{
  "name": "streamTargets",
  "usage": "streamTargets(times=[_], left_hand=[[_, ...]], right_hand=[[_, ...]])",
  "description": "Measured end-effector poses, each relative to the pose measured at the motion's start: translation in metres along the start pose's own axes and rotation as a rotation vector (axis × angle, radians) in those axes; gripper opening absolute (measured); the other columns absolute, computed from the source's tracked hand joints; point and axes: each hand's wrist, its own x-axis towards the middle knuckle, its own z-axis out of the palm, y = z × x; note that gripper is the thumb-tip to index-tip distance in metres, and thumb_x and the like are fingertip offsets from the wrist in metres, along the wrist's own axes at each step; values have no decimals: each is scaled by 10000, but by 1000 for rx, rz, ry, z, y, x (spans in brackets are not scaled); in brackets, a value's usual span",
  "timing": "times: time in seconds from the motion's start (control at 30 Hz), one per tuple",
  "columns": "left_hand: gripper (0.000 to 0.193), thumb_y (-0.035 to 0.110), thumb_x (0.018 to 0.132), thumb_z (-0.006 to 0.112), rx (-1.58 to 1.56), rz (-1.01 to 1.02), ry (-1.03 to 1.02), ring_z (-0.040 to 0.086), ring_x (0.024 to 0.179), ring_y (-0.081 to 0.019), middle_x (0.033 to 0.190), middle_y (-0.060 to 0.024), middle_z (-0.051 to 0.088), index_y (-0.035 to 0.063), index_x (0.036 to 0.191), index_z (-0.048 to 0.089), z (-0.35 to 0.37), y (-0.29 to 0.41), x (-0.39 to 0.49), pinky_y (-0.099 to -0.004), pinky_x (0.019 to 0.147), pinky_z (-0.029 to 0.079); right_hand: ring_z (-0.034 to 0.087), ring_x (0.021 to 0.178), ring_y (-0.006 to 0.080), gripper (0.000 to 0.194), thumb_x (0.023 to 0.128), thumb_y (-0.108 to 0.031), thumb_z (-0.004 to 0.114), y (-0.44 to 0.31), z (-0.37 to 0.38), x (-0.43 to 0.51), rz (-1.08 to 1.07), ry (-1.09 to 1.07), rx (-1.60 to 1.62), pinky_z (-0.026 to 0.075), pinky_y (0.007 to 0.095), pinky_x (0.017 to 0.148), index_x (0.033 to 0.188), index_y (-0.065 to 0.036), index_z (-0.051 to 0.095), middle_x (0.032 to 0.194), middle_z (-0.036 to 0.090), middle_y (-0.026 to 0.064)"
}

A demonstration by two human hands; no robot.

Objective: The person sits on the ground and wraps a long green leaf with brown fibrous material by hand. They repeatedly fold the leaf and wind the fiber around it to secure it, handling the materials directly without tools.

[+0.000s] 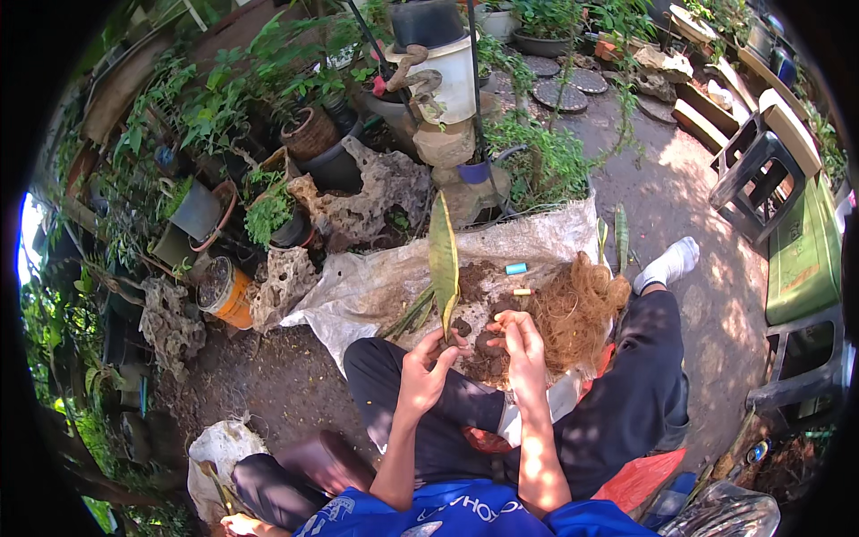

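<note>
My left hand (433, 362) pinches the base of a yellow-edged snake plant leaf (443, 262), which stands upright above the fingers. Dark soil clings about that base. Close by on the right is my right hand (525, 349), its fingers curled together over dark soil (488, 359); whether anything small sits between them cannot be made out. A white woven sack (376, 272) is spread on the ground beneath. On it lie more snake plant leaves (413, 315), a heap of brown coconut fibre (570, 319), a blue cylinder (516, 268) and a small pale yellow spool (523, 292).
Porous rocks (376, 181) and potted plants (312, 134) border the sack's far side. Another person's hand (245, 523) shows at the lower left near a white sack (218, 446). Black plastic stools (765, 181) stand to the right, beside a green container (805, 248).
</note>
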Motion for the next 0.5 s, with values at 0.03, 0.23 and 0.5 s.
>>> streamTargets(times=[0.03, 0.23, 0.5], left_hand=[[319, 33, 969, 578, -55, -3, -9, 692, 962, -212, 1073, -126, 674, -74, 1268, 538, -1, -1, 0, -317, 869, 535], [289, 64, 1004, 524, -199, 61, 13, 701, 926, -255, 1071, -135, 650, -49, 1269, 515, -15, -3, 5, -357, 841, 552], [300, 113, 1025, 500, -445, 123, 44, 694, 913, -254, 1068, -143, 622, -19, 1292, 468, -29, -3, 6, -371, 833, 560]], right_hand=[[616, 984, 151, 204, 1049, -209, 466, -2, -1, 1, 5, 47, 25, 532, 302, 789, 1031, -29, 563, 1076, 568, 63], [609, 712, 125, 205, 1050, -193, 458, -9, -14, 11, -332, 456, -56, 510, 257, 657, 936, -38, 531, 853, 578, 46], [619, 970, 179, 617, 901, -41, 647, -31, -18, 20, -292, 471, -610, 524, 285, 780, 1466, -101, 407, 1395, 430, 128]])
